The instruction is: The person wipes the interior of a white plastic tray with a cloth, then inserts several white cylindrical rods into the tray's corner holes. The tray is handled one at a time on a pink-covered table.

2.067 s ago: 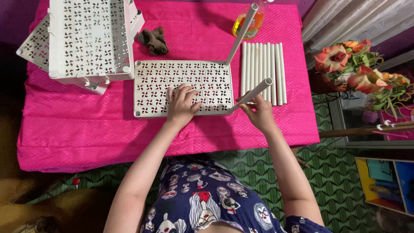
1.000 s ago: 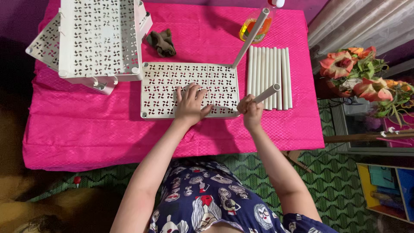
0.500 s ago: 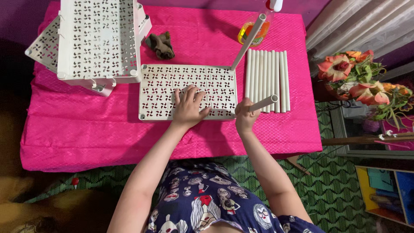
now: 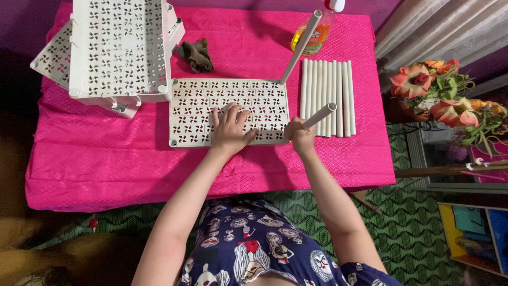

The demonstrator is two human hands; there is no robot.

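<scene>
A white perforated shelf panel (image 4: 201,114) lies flat on the pink tablecloth. My left hand (image 4: 230,127) presses on it with fingers spread. My right hand (image 4: 299,136) grips a white tube (image 4: 320,115) that stands at the panel's near right corner and leans to the right. Another white tube (image 4: 300,47) rises from the panel's far right corner.
Several loose white tubes (image 4: 328,95) lie side by side to the right of the panel. A stack of white perforated shelves (image 4: 119,50) stands at the far left. A dark cloth (image 4: 196,54) and a yellow spray bottle (image 4: 312,34) sit at the back. Flowers (image 4: 450,100) stand to the right, beyond the table's edge.
My right hand has brought the tube leftward and set its lower end at the panel's near right corner. My left hand stays on the panel.
</scene>
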